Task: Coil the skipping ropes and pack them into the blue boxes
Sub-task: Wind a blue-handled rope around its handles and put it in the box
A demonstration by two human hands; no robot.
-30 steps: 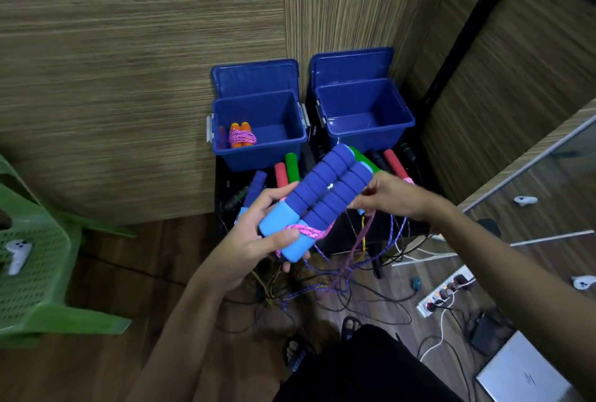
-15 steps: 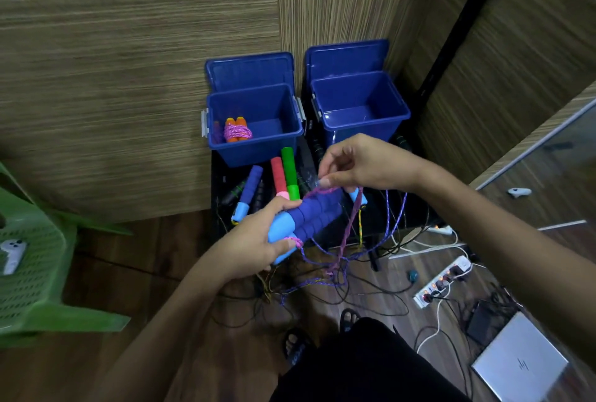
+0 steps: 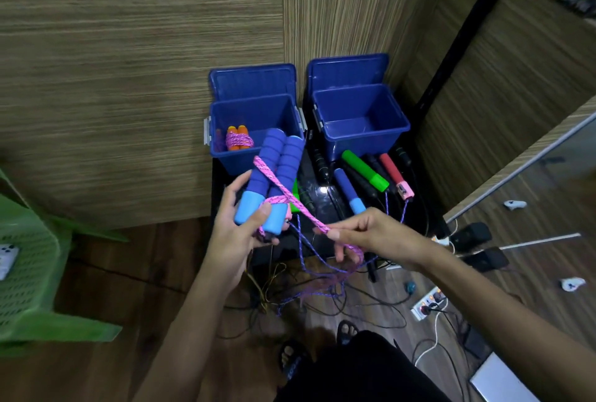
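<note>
Swung upright since a moment ago: blue foam handles [image 3: 274, 175], earlier slanted across the lap, now standing side by side in the left hand [image 3: 240, 227] in front of the left blue box [image 3: 258, 146]. Dropped low and to the right since then: right hand [image 3: 361, 233], earlier raised over the handle tops.

Set against a wood-grain wall: left blue box, lid open, holding one coiled rope with orange handles [image 3: 238, 138] wrapped in pink cord. Beside it, just to the right: right blue box [image 3: 361, 130], lid open, nothing visible inside. Both resting at the back of a black stand [image 3: 325, 195].

Curled round the pale-blue lower ends of the foam handles: left hand, thumb in front, fingers behind. Pinched between thumb and fingers of the right hand: pink cord [image 3: 290, 198], pulled taut on a slant from the handles' upper left, across a loop already wound near their base, down to the right fingertips. Trailing below both hands toward the floor: slack cord in purple and pink loops.

Lying loose on the stand in front of the right box: green handle [image 3: 364, 170], red handle [image 3: 392, 169], smaller blue handle [image 3: 348, 190], black handles between them.

At far left: green plastic chair [image 3: 32, 272]. On the floor at right: white power strip [image 3: 430, 301].
</note>
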